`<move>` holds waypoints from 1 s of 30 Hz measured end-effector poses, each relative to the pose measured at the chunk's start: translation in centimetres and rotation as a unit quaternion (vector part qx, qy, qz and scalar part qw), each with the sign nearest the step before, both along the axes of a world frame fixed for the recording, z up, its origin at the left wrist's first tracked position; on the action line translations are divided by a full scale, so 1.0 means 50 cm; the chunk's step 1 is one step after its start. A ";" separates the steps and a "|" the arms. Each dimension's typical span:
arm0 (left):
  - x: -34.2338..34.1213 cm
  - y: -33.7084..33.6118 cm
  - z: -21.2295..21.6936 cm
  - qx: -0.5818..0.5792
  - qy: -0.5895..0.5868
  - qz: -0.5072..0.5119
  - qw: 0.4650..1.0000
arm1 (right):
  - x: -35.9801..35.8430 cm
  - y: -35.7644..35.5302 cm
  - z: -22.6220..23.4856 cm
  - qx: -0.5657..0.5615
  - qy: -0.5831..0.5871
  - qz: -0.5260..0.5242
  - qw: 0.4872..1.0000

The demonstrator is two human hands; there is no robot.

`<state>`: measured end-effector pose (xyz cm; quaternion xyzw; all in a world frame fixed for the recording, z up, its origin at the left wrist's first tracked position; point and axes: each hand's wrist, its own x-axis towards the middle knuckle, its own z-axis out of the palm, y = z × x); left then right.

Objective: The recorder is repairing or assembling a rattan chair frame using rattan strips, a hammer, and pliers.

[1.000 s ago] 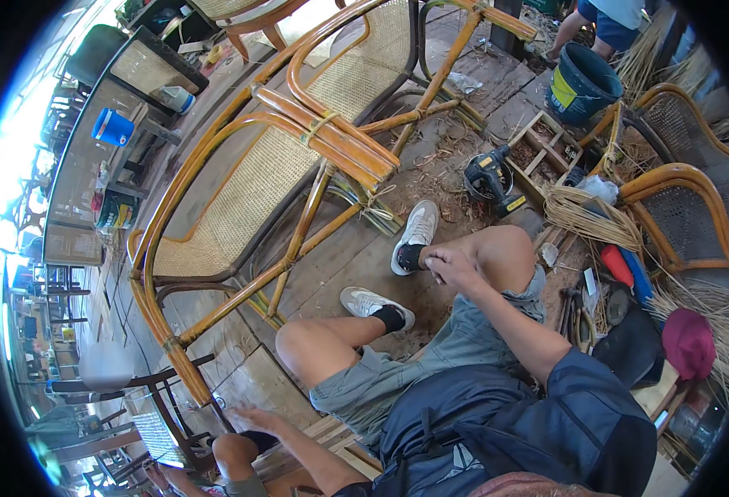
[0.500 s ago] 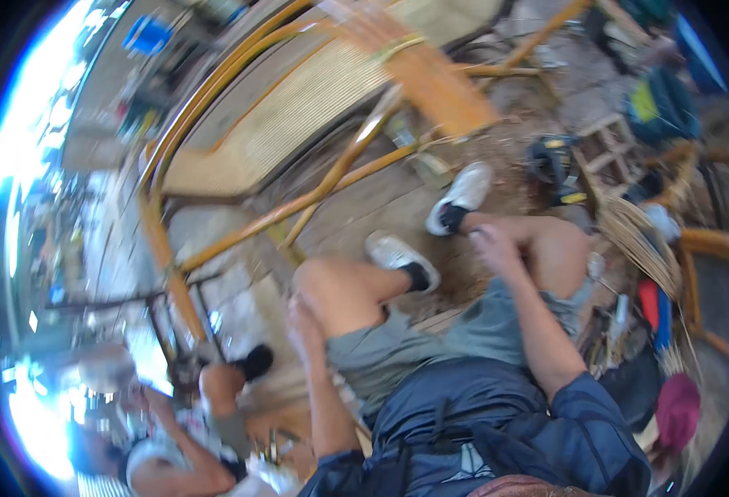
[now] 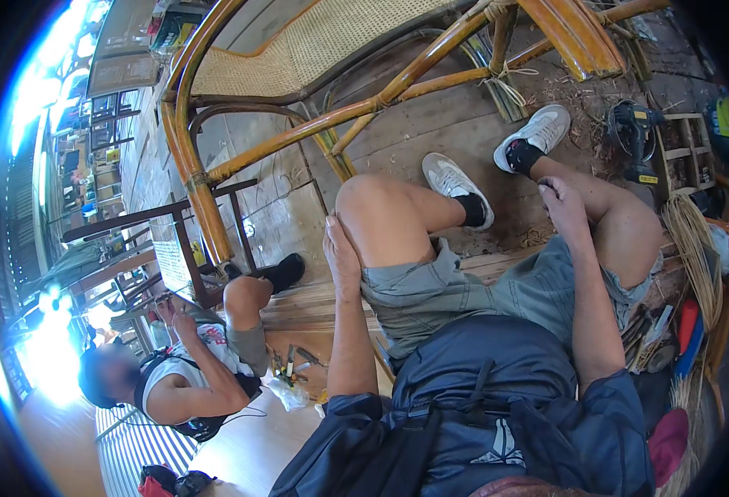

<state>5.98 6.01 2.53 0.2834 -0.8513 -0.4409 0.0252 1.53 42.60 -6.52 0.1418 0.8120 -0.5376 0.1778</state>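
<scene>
My left hand (image 3: 342,257) lies flat against the outer side of my left knee, its fingers stretched out and nothing in it. At the inner side of my right knee rests my right hand (image 3: 565,207), fingers curled in near the thumb; I see nothing held in it. Beyond my knees stands a bamboo chair frame (image 3: 298,141) of glossy yellow-brown poles, with a woven cane panel (image 3: 323,50) in it. Pale strips are tied round one joint near a wide split-bamboo piece (image 3: 576,41). Neither hand touches the frame.
A cordless drill (image 3: 636,137) lies right of my shoes, beside a slatted wooden crate (image 3: 686,149). A bundle of cane strips (image 3: 694,248) hangs at my right. At the left sits another person (image 3: 194,373), near several hand tools (image 3: 294,364) and a dark wooden frame (image 3: 178,224).
My view has swung leftward, so the chair frame and my legs appear farther right, and the blur has gone. Both hands stay at my knees.
</scene>
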 end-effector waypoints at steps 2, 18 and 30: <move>-0.004 0.005 0.001 0.058 0.016 0.008 0.998 | 0.001 -0.002 -0.002 0.008 0.004 0.010 1.000; -0.006 -0.014 -0.014 0.033 0.013 0.000 0.999 | -0.002 -0.005 -0.014 0.036 -0.012 0.049 0.998; 0.014 -0.122 -0.221 0.380 -0.038 0.021 0.924 | -0.023 -0.014 -0.027 -0.018 -0.101 0.003 0.995</move>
